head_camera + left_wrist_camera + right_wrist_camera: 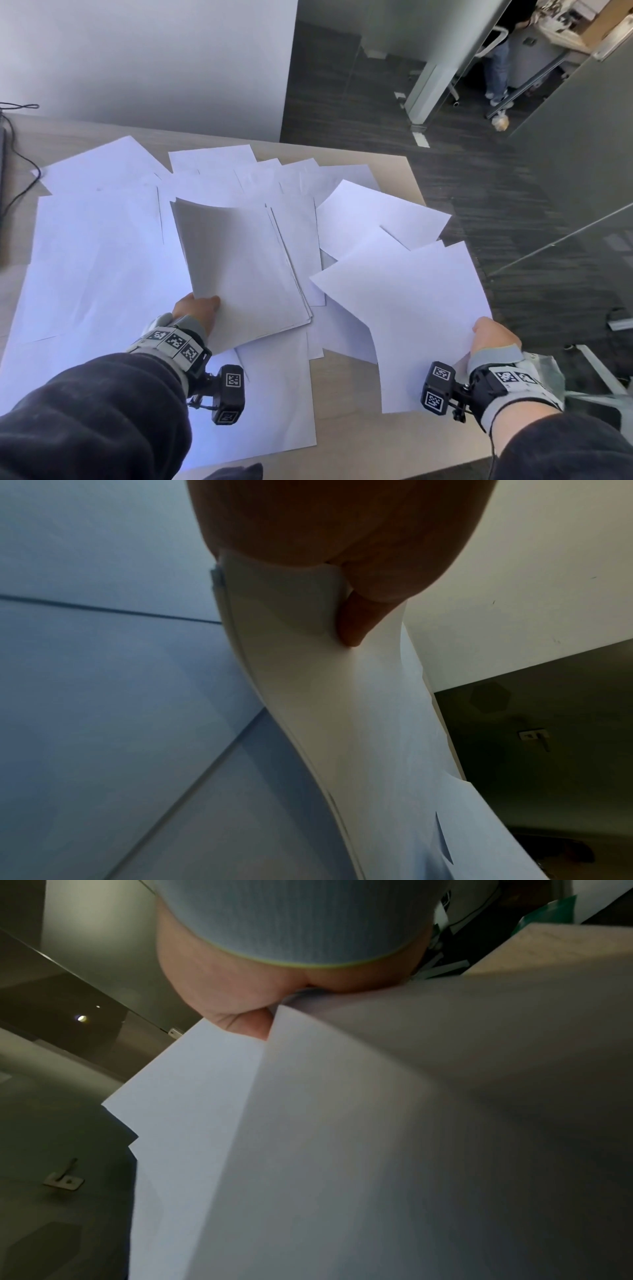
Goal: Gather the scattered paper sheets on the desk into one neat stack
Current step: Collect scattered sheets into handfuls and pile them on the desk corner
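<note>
Fingers of the left hand (196, 306) were curled around the near left corner of a small bundle of sheets (239, 263), and in the left wrist view one fingertip (352, 626) pressed into the paper from below while the thumb side lay on top, so this hand was clamped on the bundle. It was lifted and bent; its long axis ran away from the person, toward the far edge of the desk (407, 178). The right hand (493, 337) pinched the near right corner of a few loose sheets (411, 301), raised above the right part of the desk, with the long axis leaning away and slightly to the left. In the right wrist view at least two or three offset sheets could be seen in this grip, not aligned. The two groups were apart, the right one lying to the right of the left bundle and at about the same distance from the body. I judged that the coming move turned on this side-by-side relation: the right hand's sheets had to travel leftward and turn a little to lie along the bundle. Many scattered sheets (102, 240) covered the desk, mostly to the left and behind, nearer to the left hand, so the task seemed to be at an early stage.
</note>
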Demonstrator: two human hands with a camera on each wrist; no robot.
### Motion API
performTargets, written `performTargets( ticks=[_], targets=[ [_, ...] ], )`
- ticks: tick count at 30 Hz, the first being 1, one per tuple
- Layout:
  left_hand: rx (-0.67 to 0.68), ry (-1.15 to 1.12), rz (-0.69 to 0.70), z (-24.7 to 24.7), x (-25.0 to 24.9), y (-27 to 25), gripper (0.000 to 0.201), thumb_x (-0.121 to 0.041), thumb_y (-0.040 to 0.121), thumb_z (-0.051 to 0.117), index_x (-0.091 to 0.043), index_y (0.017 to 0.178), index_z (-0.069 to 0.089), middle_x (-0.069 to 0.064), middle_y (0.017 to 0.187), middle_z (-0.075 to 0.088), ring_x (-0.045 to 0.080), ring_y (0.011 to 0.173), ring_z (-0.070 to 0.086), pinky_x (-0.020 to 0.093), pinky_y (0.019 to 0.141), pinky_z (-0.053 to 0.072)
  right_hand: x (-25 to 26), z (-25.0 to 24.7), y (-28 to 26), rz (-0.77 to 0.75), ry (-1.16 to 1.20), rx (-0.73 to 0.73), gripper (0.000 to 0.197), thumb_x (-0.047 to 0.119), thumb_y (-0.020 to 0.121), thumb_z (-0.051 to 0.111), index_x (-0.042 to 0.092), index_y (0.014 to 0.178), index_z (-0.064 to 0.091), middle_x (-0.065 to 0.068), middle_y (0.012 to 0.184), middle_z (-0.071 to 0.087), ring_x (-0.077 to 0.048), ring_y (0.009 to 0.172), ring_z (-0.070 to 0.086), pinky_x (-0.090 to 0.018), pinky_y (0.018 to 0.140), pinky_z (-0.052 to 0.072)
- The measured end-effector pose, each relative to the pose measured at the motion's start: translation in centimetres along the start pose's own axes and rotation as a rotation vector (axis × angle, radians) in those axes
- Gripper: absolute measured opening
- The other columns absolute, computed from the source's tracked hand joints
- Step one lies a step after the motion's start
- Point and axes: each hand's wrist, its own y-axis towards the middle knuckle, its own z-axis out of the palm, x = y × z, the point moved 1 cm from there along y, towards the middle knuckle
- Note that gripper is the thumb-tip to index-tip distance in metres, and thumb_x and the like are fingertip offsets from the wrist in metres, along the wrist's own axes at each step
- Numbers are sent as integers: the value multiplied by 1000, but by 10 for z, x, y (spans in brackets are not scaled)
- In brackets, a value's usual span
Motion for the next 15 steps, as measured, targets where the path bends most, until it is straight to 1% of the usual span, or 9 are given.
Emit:
performTargets(
  ticks=[2,4,6,7,8,9,11,13,15],
  targets=[
    [-4,15,1,0,1,0,33,-17,96,57,-9,128,60,15,106,60,38,95,55,41,85,45,-5,-3,2,10,25,-4,18,2,89,48,2,71,49,-6,68,40,-22,69,39,-31,73,32],
    [5,35,0,0,1,0,33,-18,97,57,-9,128,59,15,105,59,37,95,54,41,83,43,-5,-4,0,39,56,46,12,-2,90,45,-4,90,57,-11,78,45,-22,81,41,-28,73,34],
    [30,49,4,2,0,-3,33,-19,98,57,-9,129,58,15,106,59,37,95,54,41,84,42,-7,-5,-7,-3,42,83,25,5,90,51,-2,111,61,-16,96,51,-23,84,44,-30,63,37],
    [44,54,4,3,1,-4,33,-19,98,57,-9,130,58,15,106,59,36,95,54,41,85,42,-8,-4,-9,-29,28,74,26,11,88,53,0,108,64,-17,99,53,-24,80,46,-31,60,37],
    [62,59,3,4,0,-5,33,-20,98,57,-10,130,58,14,107,59,36,95,54,41,87,42,-9,-1,-10,4,38,90,22,17,82,56,1,95,65,-17,96,54,-26,75,47,-34,62,41],
    [84,63,2,6,0,-7,32,-21,99,58,-11,129,58,14,108,60,36,97,55,42,89,43,-14,4,-1,31,73,102,26,23,72,59,1,84,65,-16,89,56,-28,71,50,-40,68,47],
    [126,75,9,10,0,-13,29,-22,98,60,-13,125,58,15,112,62,37,101,57,43,97,44,-28,14,19,55,129,156,35,28,49,60,2,73,64,-16,78,58,-30,69,55,-54,78,52],
    [171,99,18,16,2,-17,31,-24,96,64,-12,125,60,17,119,66,39,108,60,46,107,43,-42,25,35,77,152,225,30,26,43,59,8,67,60,-15,74,56,-30,67,55,-51,71,50],
    [208,117,13,22,4,-22,35,-25,95,66,-11,126,61,18,121,67,40,112,61,49,109,43,-40,27,15,91,119,272,25,24,47,60,10,68,54,-13,73,52,-29,67,52,-44,68,43]
  ],
)
